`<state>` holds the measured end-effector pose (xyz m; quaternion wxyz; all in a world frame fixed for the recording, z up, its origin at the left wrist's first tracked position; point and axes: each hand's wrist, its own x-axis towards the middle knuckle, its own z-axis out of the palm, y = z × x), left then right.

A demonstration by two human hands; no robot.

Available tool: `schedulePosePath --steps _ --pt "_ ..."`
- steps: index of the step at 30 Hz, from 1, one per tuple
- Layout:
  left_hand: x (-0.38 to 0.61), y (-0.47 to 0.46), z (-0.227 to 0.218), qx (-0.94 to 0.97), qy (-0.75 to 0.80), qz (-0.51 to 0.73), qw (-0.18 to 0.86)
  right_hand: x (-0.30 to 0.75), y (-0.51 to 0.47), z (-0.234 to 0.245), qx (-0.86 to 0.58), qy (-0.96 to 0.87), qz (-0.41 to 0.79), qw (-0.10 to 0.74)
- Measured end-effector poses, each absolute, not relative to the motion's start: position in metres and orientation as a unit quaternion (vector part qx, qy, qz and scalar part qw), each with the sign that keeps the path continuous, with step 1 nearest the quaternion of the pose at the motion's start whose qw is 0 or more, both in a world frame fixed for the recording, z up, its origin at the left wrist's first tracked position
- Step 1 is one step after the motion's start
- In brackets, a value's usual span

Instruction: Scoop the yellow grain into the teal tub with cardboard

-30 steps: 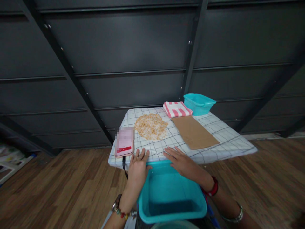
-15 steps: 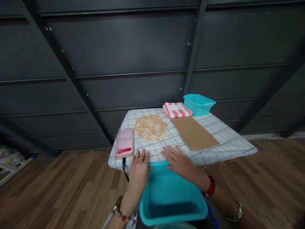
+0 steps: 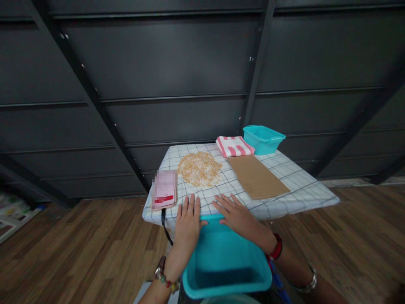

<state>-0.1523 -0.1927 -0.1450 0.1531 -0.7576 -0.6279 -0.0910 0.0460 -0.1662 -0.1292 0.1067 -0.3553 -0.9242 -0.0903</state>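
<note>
My left hand (image 3: 187, 221) lies flat at the front edge of the table, fingers stretched forward and thumb out to the side, holding nothing. Opposite it, my right hand (image 3: 236, 214) rests with spread fingers on the checked tablecloth (image 3: 218, 196). Just beyond both hands is a flat heap of yellow kernels mixed with white grains (image 3: 200, 169). Below the hands, against the table edge, sits a large teal basin (image 3: 228, 253) with nothing visible inside. A phone in a pink case (image 3: 165, 188) lies left of my left hand, its strap hanging over the edge.
A brown cardboard sheet (image 3: 257, 177) lies on the right of the table. Behind it are a folded pink-and-white striped towel (image 3: 234, 146) and a small teal basket (image 3: 264, 140). A dark panelled wall (image 3: 177, 59) stands behind the table. Part of another container (image 3: 230, 299) shows at the bottom.
My left hand has shifted slightly forward and to the right, its thumb now further over the basin's rim. My right hand is nearly unchanged. The things on the table stay put.
</note>
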Motion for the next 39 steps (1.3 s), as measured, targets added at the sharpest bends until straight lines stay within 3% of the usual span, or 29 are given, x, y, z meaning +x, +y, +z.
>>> schedulePosePath --steps 10,19,28,39 --pt "-0.143 -0.197 -0.126 -0.749 -0.653 -0.05 0.106 0.054 -0.173 -0.113 -0.364 -0.92 -0.083 0.12" --pt "-0.161 -0.2 -0.117 -0.781 -0.625 -0.005 0.018 0.063 -0.174 -0.137 -0.403 -0.902 -0.1 0.116" --pt "-0.163 -0.2 -0.122 -0.77 -0.632 -0.032 0.081 0.062 -0.174 -0.135 -0.404 -0.901 -0.093 0.126" --pt "-0.162 -0.198 -0.124 -0.766 -0.638 -0.018 0.082 0.056 -0.175 -0.115 -0.393 -0.905 -0.096 0.134"
